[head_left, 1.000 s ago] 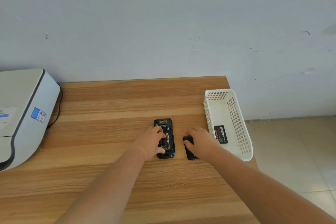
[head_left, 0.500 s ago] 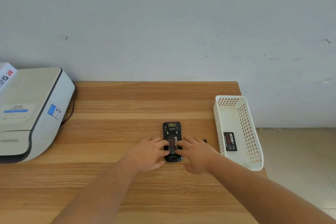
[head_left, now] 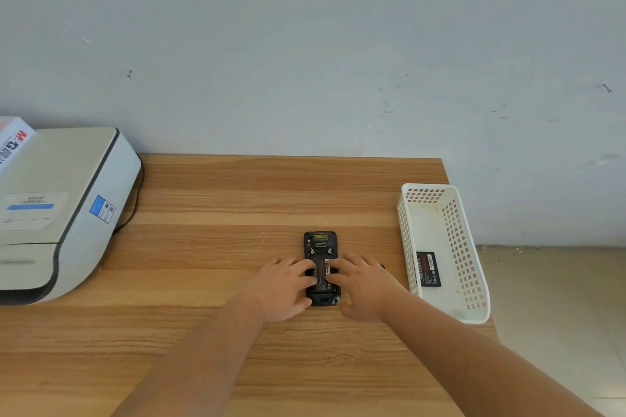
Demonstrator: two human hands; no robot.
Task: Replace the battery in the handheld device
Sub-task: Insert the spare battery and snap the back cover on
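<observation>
A black handheld device [head_left: 320, 242] lies face down on the wooden table [head_left: 237, 206], its back open, with a battery [head_left: 321, 281] seated in the compartment. My left hand [head_left: 283, 288] holds the device from the left, thumb at its lower corner and fingertips on the battery. The fingers of my right hand [head_left: 367, 288] rest spread on the battery from the right, with the thumb on the table. A dark piece, likely the back cover [head_left: 382, 266], peeks out from under my right hand. A second battery [head_left: 429, 269] lies in the white basket [head_left: 464, 257].
A grey-white printer [head_left: 50, 213] fills the left side of the table, with a black cable [head_left: 133, 210] behind it and a white box [head_left: 12, 139] at the far left. The basket stands at the table's right edge. Tiled floor lies beyond.
My right hand has left the dark piece to the right of the device and moved onto the battery in the device. My left hand stays on the device. The camera shifted slightly.
</observation>
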